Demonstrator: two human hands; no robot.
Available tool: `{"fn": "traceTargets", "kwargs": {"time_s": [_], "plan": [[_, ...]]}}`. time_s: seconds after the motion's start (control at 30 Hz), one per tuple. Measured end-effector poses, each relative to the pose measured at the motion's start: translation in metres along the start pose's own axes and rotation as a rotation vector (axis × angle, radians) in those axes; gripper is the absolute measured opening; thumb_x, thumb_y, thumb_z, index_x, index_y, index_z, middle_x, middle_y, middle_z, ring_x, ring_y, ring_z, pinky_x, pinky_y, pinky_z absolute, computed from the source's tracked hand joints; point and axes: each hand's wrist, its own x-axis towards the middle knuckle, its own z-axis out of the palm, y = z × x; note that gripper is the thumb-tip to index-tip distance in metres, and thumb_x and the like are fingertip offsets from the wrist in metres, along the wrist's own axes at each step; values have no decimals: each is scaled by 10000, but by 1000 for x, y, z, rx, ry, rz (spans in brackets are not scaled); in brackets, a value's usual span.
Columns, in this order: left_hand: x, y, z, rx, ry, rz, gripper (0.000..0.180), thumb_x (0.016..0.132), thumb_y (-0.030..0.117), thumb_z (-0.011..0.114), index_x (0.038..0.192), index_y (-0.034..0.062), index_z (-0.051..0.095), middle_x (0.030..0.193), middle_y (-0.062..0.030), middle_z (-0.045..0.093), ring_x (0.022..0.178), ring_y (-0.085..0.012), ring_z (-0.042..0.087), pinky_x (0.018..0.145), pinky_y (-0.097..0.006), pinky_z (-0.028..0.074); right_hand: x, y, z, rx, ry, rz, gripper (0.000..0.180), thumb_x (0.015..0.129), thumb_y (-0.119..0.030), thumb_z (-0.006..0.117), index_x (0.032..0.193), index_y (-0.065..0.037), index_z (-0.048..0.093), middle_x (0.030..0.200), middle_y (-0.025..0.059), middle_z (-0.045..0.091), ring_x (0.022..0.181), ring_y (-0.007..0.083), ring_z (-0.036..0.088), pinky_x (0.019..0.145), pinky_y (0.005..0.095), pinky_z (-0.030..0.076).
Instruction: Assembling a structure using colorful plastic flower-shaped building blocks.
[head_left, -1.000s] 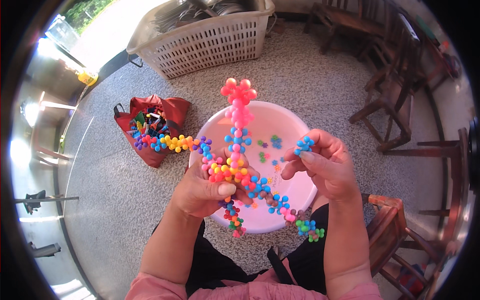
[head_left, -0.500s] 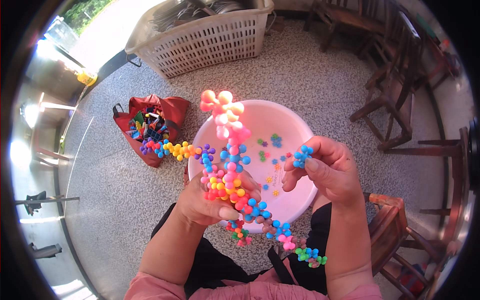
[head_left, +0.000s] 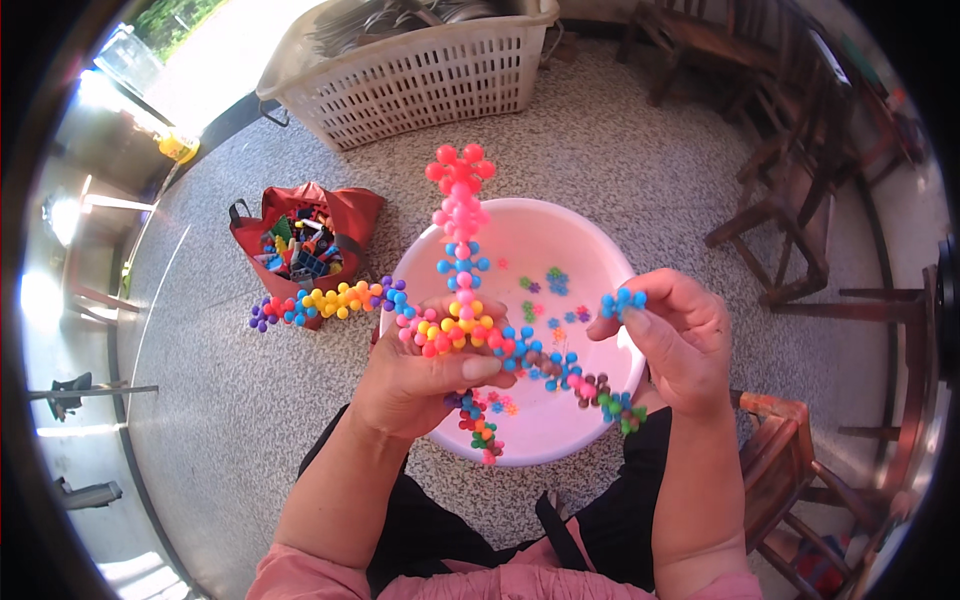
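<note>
My left hand [head_left: 407,385] is closed around the middle of a branching figure [head_left: 455,330] built from knobbed, snowflake-shaped plastic pieces. One arm of it rises in pink and red, another runs left in yellow, orange and purple, a third slants to the lower right in blue, brown and green, and a short one hangs below the hand. Between thumb and fingertips my right hand [head_left: 680,335] pinches a loose blue snowflake piece [head_left: 622,303], apart from the figure. Beneath both hands stands a pink basin [head_left: 590,235] with several small coloured pieces on its bottom.
A red bag [head_left: 355,215] full of mixed toy parts sits on the speckled floor to the left. Behind it is a white slatted crate [head_left: 430,95] holding metal items. Wooden chairs [head_left: 790,240] line the right side, one [head_left: 780,450] close by my right forearm.
My left hand has turned the figure, so its upper arm stands more upright and its left arm reaches farther left. The blue piece has tilted slightly in my right fingers.
</note>
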Motion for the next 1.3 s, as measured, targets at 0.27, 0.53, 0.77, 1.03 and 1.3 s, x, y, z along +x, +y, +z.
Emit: {"fn": "traceTargets", "kwargs": {"time_s": [0.27, 0.53, 0.77, 1.03, 1.3], "plan": [[4, -3, 3, 73, 32, 127, 348, 701, -98, 628, 1033, -28, 552, 960, -131, 596, 849, -215, 617, 748, -355, 537, -4, 3, 15, -347, 271, -188, 141, 817, 7, 568, 947, 61, 560, 811, 109, 637, 725, 135, 634, 629, 229, 507], [9, -6, 11, 101, 87, 242, 305, 732, -89, 611, 1023, -10, 561, 992, -132, 597, 889, -201, 606, 759, -343, 533, -8, 3, 31, -417, 261, -232, 155, 839, 3, 524, 987, 47, 536, 800, 96, 604, 683, 130, 624, 632, 238, 504], [13, -8, 14, 106, 63, 291, 319, 737, -104, 606, 1038, -12, 558, 1012, -136, 593, 914, -199, 601, 776, -331, 526, -9, 12, 40, -503, 195, -255, 238, 788, 30, 574, 1022, 60, 552, 796, 113, 632, 645, 117, 627, 578, 227, 506], [14, -14, 18, 217, 26, 347, 388, 735, -111, 561, 1100, 1, 491, 1079, -155, 567, 958, -226, 583, 850, -352, 473, -1, 24, 44, -637, 180, -404, 260, 739, 7, 632, 991, 36, 577, 756, 112, 636, 602, 152, 643, 537, 247, 500], [13, -13, 14, 269, 39, 395, 387, 740, -109, 567, 1100, 8, 492, 1085, -140, 560, 984, -213, 568, 863, -358, 467, 4, 32, 46, -731, 207, -517, 277, 722, 11, 627, 994, 23, 578, 746, 131, 627, 599, 209, 633, 534, 292, 499]]}}
